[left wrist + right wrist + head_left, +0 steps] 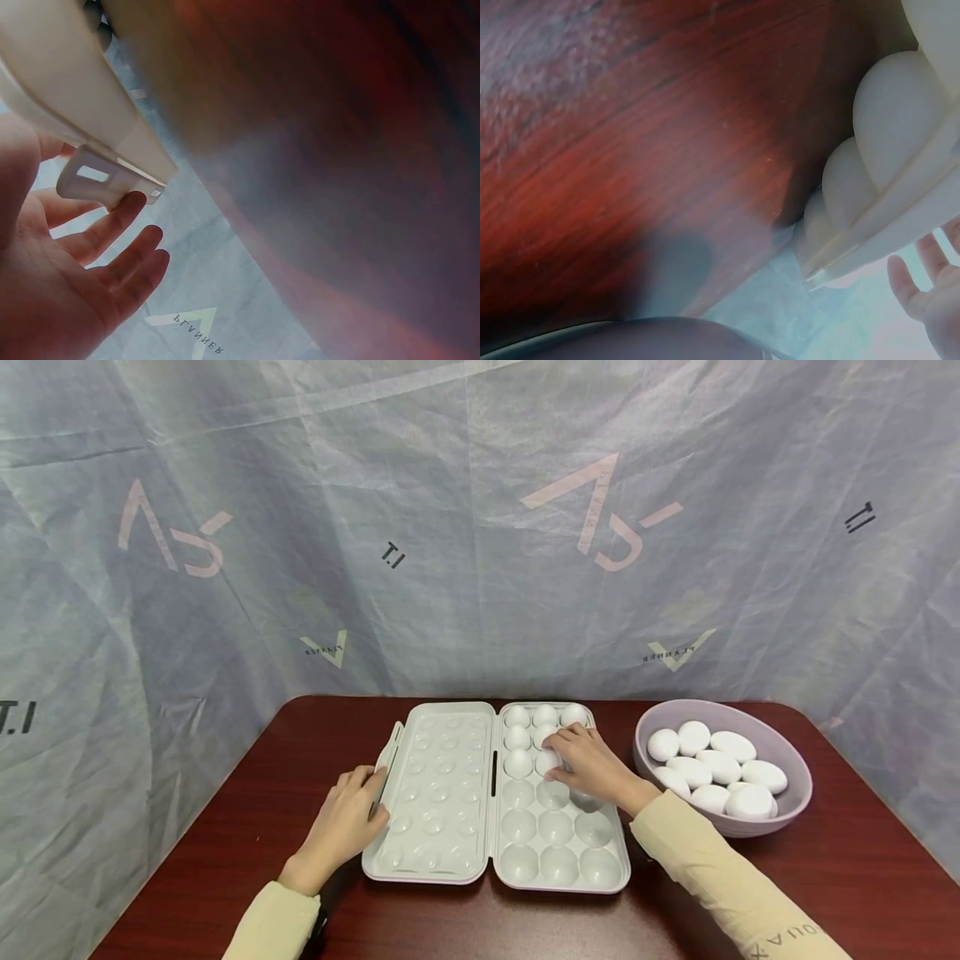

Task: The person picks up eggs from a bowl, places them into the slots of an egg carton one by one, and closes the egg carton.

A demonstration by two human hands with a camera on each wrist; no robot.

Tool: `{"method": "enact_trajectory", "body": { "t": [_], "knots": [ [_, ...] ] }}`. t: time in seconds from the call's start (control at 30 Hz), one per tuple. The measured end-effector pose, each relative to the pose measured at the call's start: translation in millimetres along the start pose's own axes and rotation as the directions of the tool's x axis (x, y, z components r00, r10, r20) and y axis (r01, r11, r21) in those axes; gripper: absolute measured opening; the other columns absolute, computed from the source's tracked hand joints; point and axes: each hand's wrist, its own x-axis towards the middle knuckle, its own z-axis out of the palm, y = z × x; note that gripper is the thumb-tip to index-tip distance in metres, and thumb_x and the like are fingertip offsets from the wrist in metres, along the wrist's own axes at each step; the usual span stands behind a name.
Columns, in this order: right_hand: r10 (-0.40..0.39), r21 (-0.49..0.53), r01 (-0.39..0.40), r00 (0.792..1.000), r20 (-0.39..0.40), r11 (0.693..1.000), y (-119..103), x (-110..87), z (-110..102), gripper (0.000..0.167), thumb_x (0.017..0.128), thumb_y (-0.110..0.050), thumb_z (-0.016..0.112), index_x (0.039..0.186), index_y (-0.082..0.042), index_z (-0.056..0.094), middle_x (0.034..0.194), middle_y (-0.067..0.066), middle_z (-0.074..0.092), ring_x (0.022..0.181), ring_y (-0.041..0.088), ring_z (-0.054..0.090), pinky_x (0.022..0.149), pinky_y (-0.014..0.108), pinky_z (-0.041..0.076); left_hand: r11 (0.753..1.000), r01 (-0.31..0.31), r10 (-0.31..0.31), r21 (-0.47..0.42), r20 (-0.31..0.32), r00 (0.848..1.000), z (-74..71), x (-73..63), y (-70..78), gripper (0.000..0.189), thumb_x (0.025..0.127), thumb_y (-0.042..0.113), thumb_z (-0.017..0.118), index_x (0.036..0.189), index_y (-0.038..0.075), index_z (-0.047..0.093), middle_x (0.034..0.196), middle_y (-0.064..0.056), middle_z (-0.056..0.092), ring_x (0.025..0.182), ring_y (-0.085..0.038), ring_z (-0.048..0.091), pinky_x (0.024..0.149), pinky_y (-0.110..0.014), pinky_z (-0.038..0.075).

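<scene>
An egg carton [491, 852] lies unfolded on the table, its dimpled lid [442, 768] on the left and its cell tray [556, 827] on the right. Several white eggs [517, 716] sit in the tray's far rows; nearer cells hold none. My right hand [592, 766] reaches over the tray and pinches a white egg [548, 762] at a middle cell of the third row. It covers part of the right column. My left hand [345, 814] holds the narrow latch flap [105, 180] along the lid's outer left edge between thumb and fingers.
A pale purple bowl [798, 793] of white eggs [720, 767] stands right of the carton, beside my right forearm. The dark red wooden table [247, 793] reaches back to a grey printed cloth [465, 568].
</scene>
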Motion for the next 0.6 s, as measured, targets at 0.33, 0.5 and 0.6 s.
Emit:
{"method": "enact_trajectory", "body": {
  "t": [0.33, 0.5, 0.6],
  "knots": [
    [-0.036, -0.008, 0.036, 0.998, -0.042, 0.999, 2, -3.8, -15, 0.036, 0.074, -0.025, 0.074, 0.104, -0.009, 0.062, 0.099, 0.003, 0.063, 0.093, 0.022, 0.051, 0.075, 0.04, 0.037, 1.0, -0.002, 0.002, 0.0, 0.001, 1.0, -1.0, -0.4, 0.7, 0.046, 0.076, 0.01, 0.061, 0.12, -0.002, 0.057, 0.111, -0.018, 0.056, 0.102, -0.038, 0.052, 0.078, -0.049, 0.044],
    [0.004, -0.029, -0.004, 1.0, -0.011, 1.0, 3, -8.5, -31, 0.036, 0.075, -0.025, 0.073, 0.107, -0.009, 0.062, 0.101, 0.004, 0.062, 0.093, 0.023, 0.05, 0.077, 0.042, 0.037, 1.0, -0.004, 0.004, -0.001, -0.001, 1.0, -1.2, -0.4, 0.9, 0.046, 0.075, 0.01, 0.061, 0.119, -0.003, 0.058, 0.11, -0.018, 0.056, 0.102, -0.039, 0.052, 0.077, -0.049, 0.044],
    [0.025, -0.041, -0.025, 1.0, -0.006, 0.999, 5, -12.7, -41, 0.036, 0.075, -0.025, 0.073, 0.105, -0.009, 0.063, 0.101, 0.004, 0.062, 0.092, 0.024, 0.05, 0.076, 0.042, 0.037, 1.0, -0.006, 0.006, -0.001, -0.007, 1.0, -1.8, -0.6, 0.7, 0.046, 0.075, 0.01, 0.061, 0.119, -0.003, 0.058, 0.109, -0.018, 0.056, 0.101, -0.039, 0.052, 0.077, -0.049, 0.044]
  ]
}}
